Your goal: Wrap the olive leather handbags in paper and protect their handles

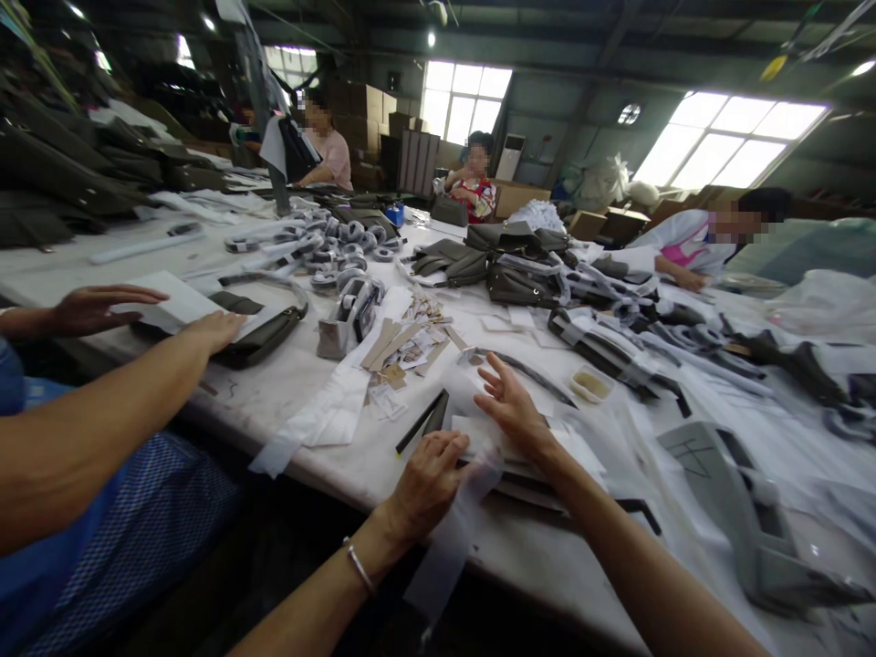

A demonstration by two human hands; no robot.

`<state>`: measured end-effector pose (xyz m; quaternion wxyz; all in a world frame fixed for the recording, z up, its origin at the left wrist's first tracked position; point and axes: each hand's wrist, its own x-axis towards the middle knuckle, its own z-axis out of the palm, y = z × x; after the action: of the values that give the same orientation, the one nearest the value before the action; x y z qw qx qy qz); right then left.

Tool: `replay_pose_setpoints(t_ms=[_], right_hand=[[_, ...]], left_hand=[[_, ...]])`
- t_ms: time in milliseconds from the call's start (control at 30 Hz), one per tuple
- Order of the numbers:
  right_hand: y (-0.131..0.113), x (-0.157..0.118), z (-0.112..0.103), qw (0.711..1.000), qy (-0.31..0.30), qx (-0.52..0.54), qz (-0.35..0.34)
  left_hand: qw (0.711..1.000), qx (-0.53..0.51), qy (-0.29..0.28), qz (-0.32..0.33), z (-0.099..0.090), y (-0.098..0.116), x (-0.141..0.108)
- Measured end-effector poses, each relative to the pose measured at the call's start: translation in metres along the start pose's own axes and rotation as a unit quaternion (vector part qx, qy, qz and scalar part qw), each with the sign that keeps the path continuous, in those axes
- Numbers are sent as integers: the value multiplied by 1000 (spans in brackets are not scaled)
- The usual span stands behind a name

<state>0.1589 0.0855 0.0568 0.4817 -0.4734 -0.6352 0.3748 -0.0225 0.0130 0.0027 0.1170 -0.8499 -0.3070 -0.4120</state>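
left hand (430, 474), tissue (448, 543), black handwriting (690, 456) on dispenser (743, 538)

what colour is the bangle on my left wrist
The bangle is silver-coloured, seen best in the head view.

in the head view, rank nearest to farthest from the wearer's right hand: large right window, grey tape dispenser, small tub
From the right hand:
1. Small tub, just to its right
2. Grey tape dispenser, farther right
3. Large right window, in the background
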Motion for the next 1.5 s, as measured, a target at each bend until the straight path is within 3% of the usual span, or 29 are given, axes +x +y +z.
replay_pose_setpoints(t_ms=[133, 233, 367, 467, 533, 600, 700, 800, 867, 933, 1033, 1200, 1333, 1500], right_hand=[[-19, -8, -14, 991, 38, -128, -31], [-38, -26, -27, 983, 19, -173, -52], [-46, -63, -33, 958, -51, -248, -131], [-39, -88, -28, 918, -140, -318, -193], [-37, -98, -22, 891, -176, -363, -207], [-42, -100, -17, 883, -185, -383, -199], [-55, -92, -18, 899, -201, -358, -152], [-62, -73, -30, 936, -221, -272, -36], [-58, -56, -39, 953, -192, -226, 57], [-50, -39, -42, 962, -137, -213, 105], [-42, -15, -31, 959, -92, -251, 96], [-41, 5, 5, 919, -141, -361, 73], [-34, 8, 12, 938, -132, -314, 73], [-19, 14, -3, 965, -70, -223, 115]], left_hand=[[999, 33, 17, 10, 4, -2, 1], [998, 48, 26, 17, 6, -4, 1], [999, 45, 22, 10, 5, -3, 2], [1000, 22, 6, -5, 2, 0, 2], [1000, 8, 2, -18, 0, 1, 2], [1000, 14, 13, -12, -2, 0, 3], [999, 26, 21, 12, -3, 0, 3], [1000, -8, 7, 1, -4, 0, 3], [1000, -20, 9, -8, -4, 0, 2], [1000, -14, 6, -6, -3, 1, 1], [1000, -12, -7, -2, -3, 1, 2], [999, -19, -15, -23, -2, 1, 0], [1000, -27, -7, -4, -3, 1, -1], [1000, 8, -23, 7, -6, 1, 3]])
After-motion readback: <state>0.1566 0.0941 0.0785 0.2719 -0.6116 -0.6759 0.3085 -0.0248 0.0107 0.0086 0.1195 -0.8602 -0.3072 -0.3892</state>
